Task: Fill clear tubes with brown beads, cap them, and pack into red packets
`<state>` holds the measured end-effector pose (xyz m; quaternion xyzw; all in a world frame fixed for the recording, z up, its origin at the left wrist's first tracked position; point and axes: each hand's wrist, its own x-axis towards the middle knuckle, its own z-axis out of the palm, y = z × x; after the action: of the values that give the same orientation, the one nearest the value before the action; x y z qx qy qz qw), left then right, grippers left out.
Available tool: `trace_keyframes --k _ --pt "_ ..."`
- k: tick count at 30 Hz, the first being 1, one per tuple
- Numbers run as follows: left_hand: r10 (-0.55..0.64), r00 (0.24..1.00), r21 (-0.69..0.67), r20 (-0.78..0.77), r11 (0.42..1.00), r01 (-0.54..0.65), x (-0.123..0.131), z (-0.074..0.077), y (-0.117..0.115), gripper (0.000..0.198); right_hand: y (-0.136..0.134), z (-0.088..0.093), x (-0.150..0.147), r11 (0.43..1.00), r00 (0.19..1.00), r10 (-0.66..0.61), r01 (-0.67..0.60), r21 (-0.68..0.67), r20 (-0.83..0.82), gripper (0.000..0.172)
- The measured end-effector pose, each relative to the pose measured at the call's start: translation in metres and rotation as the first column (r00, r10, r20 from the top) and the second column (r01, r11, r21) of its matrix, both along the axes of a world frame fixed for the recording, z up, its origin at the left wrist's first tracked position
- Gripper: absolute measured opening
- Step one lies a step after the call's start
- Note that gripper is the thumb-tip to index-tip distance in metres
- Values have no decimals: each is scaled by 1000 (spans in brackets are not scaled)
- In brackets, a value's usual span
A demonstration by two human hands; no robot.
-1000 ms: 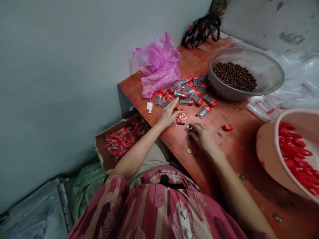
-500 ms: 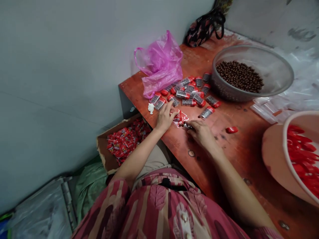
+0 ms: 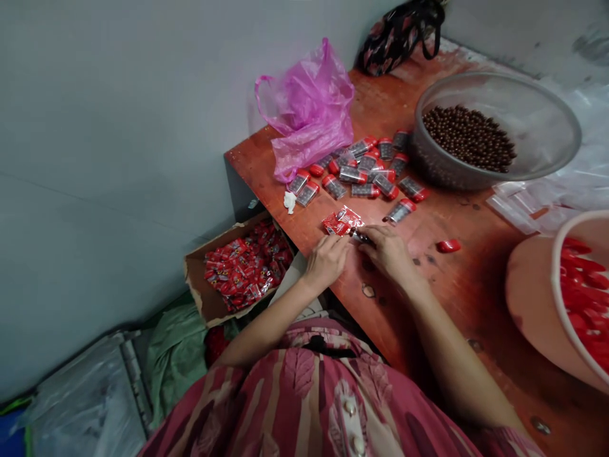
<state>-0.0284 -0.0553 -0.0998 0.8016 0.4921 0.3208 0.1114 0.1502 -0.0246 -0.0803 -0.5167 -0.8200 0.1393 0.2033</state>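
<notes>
Presently a vial (image 3: 361, 237) is pinched near the table (image 3: 457, 298) edge by the right hand (image 3: 387, 252), fingers curled round it. It is kept low, just off the wood, prob. so it is steadied. The left hand (image 3: 328, 259) is drawn up close beside it, fingers bent toward the vial's end; whether it is actually gripped by that hand can't be told. Red sachets (image 3: 342, 222) are laid just beyond both hands, apparently untouched, w/in easy reach. A pile (image 3: 366, 174) of red-capped vials is heaped further back, btwn the pink bag (image 3: 309, 108) and the bowl (image 3: 537, 120) of brown balls (image 3: 469, 136), apart from one loose cap (image 3: 448, 245) to the right of the hands. A basin (image 3: 528, 298) of caps is set at far right. A box (image 3: 212, 311) of red packets is placed below the table's left edge, prob. so it can be reached from the seat.
</notes>
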Motion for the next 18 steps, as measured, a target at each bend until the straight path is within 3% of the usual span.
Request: trace_keyframes --k 2,7,12,18 --pt "55 999 -50 1 997 -54 6 -2 4 33 2 1 -2 1000 1000 21 -21 -7 -9 30" --pt "35 996 -189 77 982 -20 11 3 23 32 6 3 -5 999 999 33 -33 -25 0 31" --pt "116 977 -333 178 941 -51 7 11 34 33 7 3 -8 999 1000 -5 6 -34 9 31" --pt "52 998 -415 30 909 -35 4 29 55 31 10 5 -12 996 998 -39 43 -75 53 30"
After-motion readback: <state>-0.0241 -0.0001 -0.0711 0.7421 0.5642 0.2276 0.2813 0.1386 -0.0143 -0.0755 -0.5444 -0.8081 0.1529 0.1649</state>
